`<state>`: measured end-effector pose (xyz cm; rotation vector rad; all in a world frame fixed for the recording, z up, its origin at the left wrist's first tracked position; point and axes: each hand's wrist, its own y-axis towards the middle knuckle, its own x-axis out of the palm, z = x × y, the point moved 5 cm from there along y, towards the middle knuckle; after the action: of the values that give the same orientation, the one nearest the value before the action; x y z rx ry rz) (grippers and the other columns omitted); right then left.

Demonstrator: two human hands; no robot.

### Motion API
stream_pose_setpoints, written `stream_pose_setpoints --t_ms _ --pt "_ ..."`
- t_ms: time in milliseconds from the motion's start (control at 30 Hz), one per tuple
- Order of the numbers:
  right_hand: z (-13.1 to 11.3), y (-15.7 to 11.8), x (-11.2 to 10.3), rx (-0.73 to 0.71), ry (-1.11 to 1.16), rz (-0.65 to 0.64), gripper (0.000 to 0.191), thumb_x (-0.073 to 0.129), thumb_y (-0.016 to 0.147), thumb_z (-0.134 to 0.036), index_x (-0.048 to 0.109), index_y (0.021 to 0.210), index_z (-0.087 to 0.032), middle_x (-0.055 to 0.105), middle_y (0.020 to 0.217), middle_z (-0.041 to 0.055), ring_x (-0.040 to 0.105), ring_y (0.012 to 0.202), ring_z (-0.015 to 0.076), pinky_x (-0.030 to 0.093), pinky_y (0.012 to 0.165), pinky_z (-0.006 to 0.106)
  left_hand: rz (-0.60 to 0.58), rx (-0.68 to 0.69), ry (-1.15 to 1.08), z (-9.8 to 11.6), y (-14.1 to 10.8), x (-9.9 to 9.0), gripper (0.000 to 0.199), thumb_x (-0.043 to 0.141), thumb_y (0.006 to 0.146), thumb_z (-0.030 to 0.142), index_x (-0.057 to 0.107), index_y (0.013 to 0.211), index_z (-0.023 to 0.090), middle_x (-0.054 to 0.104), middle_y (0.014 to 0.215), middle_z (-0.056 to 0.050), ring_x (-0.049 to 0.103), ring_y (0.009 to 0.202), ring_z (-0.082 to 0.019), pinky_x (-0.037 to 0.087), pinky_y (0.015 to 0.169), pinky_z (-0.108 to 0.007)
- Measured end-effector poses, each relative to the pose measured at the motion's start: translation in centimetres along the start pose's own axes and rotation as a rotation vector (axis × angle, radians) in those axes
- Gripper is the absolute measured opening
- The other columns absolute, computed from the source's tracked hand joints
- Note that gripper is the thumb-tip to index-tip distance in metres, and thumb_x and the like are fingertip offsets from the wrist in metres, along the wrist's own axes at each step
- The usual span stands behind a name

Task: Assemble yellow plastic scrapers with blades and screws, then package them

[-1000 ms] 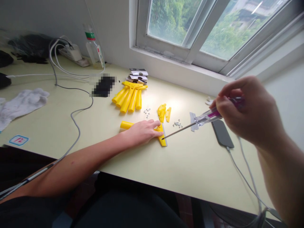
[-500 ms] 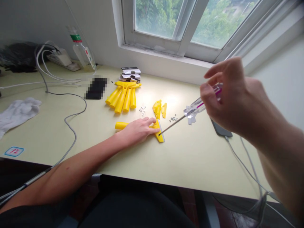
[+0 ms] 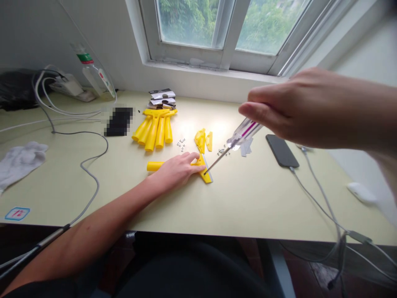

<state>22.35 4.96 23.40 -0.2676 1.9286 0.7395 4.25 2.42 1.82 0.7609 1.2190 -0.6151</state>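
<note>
My left hand presses a yellow scraper down on the table, its fingers closed about the head and a grey blade showing along the edge. The scraper's handle sticks out to the left of my wrist. A screwdriver with a clear and purple handle is gripped in my right hand; its tip meets the scraper head at a screw position. Yellow cover pieces lie just beyond the scraper. Small screws are scattered to the right, and small nuts to the left.
Several yellow scraper handles lie at the back beside folded packaging. Grey blades and a phone with a cable are on the right. A white glove, a bottle and cables occupy the left.
My right hand has turned over around the screwdriver handle, from raised, loose fingers to a closed grip. The tip stays on the scraper, and my left hand keeps its hold. The view has shifted slightly.
</note>
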Motion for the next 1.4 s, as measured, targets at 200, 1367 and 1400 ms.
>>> stream_pose_setpoints --t_ms 200,1367,1400 --pt "0.7 0.1 1.7 -0.022 -0.156 -0.274 0.024 0.062 0.088 -0.048 0.068 0.085 -0.025 0.061 0.069 -0.0031 0.064 0.062 0.0113 0.046 0.047 0.02 0.006 0.0 0.006 -0.1 -0.1 0.1 0.039 0.043 0.096 0.015 0.063 0.125 0.031 0.053 0.124 -0.009 0.057 0.107 -0.021 0.052 0.089 -0.036" --pt "0.7 -0.8 1.5 -0.036 -0.428 -0.118 0.036 0.045 0.091 -0.059 0.057 0.096 -0.024 0.049 0.053 -0.0018 0.051 0.049 0.015 0.037 0.056 0.032 -0.007 0.003 0.017 0.0 -0.1 -0.2 0.039 0.044 0.096 0.015 0.064 0.125 0.03 0.055 0.123 -0.01 0.058 0.106 -0.022 0.052 0.087 -0.036" --pt "0.6 -0.9 1.7 -0.08 -0.335 -0.169 0.035 0.049 0.089 -0.057 0.056 0.102 -0.025 0.056 0.06 -0.0009 0.053 0.052 0.015 0.038 0.055 0.032 -0.01 0.003 0.016 0.0 -0.1 -0.2 0.039 0.044 0.096 0.015 0.064 0.125 0.03 0.055 0.123 -0.01 0.057 0.107 -0.022 0.052 0.087 -0.036"
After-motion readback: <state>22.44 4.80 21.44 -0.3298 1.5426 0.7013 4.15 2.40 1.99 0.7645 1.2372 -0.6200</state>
